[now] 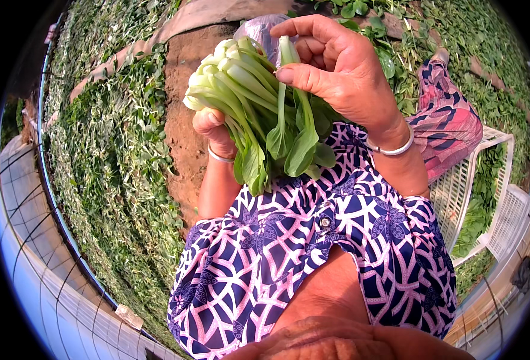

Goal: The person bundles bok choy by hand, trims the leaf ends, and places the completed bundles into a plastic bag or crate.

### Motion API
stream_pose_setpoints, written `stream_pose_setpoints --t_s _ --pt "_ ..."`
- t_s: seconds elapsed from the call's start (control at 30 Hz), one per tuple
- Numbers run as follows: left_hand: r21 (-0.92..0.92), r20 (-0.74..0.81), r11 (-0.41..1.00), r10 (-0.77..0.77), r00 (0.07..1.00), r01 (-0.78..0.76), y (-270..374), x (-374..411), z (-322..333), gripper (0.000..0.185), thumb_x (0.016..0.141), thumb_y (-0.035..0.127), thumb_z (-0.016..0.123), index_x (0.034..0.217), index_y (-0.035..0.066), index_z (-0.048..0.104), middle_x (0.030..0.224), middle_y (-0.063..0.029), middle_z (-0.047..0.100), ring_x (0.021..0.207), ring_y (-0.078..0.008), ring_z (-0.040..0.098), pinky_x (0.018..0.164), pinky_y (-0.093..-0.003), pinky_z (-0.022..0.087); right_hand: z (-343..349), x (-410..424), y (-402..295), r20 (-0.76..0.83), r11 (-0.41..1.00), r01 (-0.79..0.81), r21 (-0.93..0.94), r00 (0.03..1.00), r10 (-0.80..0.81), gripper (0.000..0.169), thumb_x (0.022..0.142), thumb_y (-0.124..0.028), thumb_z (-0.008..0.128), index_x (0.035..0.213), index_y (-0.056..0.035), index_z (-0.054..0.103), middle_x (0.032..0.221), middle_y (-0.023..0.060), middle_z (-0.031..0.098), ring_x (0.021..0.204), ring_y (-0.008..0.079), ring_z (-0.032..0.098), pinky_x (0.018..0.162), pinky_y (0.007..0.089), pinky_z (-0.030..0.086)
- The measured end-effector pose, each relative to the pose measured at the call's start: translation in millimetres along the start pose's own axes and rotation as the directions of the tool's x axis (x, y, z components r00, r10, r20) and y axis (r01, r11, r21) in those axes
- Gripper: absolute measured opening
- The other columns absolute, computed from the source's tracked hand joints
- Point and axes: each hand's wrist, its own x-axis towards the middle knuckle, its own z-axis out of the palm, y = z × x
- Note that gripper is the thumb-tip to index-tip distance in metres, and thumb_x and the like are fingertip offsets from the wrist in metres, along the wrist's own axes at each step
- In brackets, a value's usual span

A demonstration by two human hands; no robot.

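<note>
My left hand (pixel 212 128) is wrapped around a thick bunch of bok choy (pixel 242 81), partly hidden behind it. The pale stem bases point up and away from me, and the green leaves hang down toward my lap. In my right hand (pixel 346 67), thumb and bent fingers hold a single bok choy plant (pixel 288 51) by its pale base, upright at the right side of the bunch. Its leaves overlap those of the bunch, so I cannot tell exactly where they part.
A clear plastic bag (pixel 262 29) lies beyond the bunch on bare soil (pixel 186 130). Cut greens cover the ground (pixel 116 171) to the left. A white plastic crate (pixel 449 202) with leafy greens stands by my bent right leg (pixel 449 126); another white crate (pixel 510 220) is behind it.
</note>
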Motion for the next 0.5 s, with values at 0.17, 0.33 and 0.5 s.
stream_pose_setpoints --t_s 0.17,0.33,0.5 --pt "0.026 0.004 0.999 -0.026 1.000 0.025 -8 1 14 0.087 0.068 0.045 0.071 0.139 0.001 0.048 0.126 -0.0161 0.062 0.112 -0.0287 0.063 0.098 -0.0422 0.052 4 5 16 -0.126 0.957 0.121 -0.262 0.979 -0.159 0.026 0.082 -0.002 0.077 0.107 -0.0015 0.072 0.092 0.0032 0.066 0.073 0.0078 0.060 0.066 0.0230 0.050" --pt "-0.100 0.013 0.992 -0.080 0.997 0.081 -16 4 -9 0.082 0.072 0.043 0.072 0.139 0.003 0.049 0.128 -0.0138 0.062 0.114 -0.0283 0.062 0.101 -0.0428 0.051 10 7 45 -0.135 0.743 0.320 -0.588 0.867 -0.480 0.031 0.087 -0.009 0.074 0.118 -0.0054 0.071 0.115 0.0105 0.063 0.104 0.0199 0.060 0.088 0.0287 0.049" --pt "-0.333 0.173 0.941 0.003 0.985 0.056 -38 22 -60 0.074 0.079 0.041 0.074 0.139 0.005 0.051 0.134 -0.0138 0.060 0.119 -0.0293 0.060 0.105 -0.0444 0.048 13 12 75 -0.131 0.649 0.313 -0.693 0.831 -0.540 0.033 0.094 -0.015 0.068 0.126 -0.0074 0.068 0.136 0.0167 0.056 0.121 0.0282 0.054 0.103 0.0344 0.043"
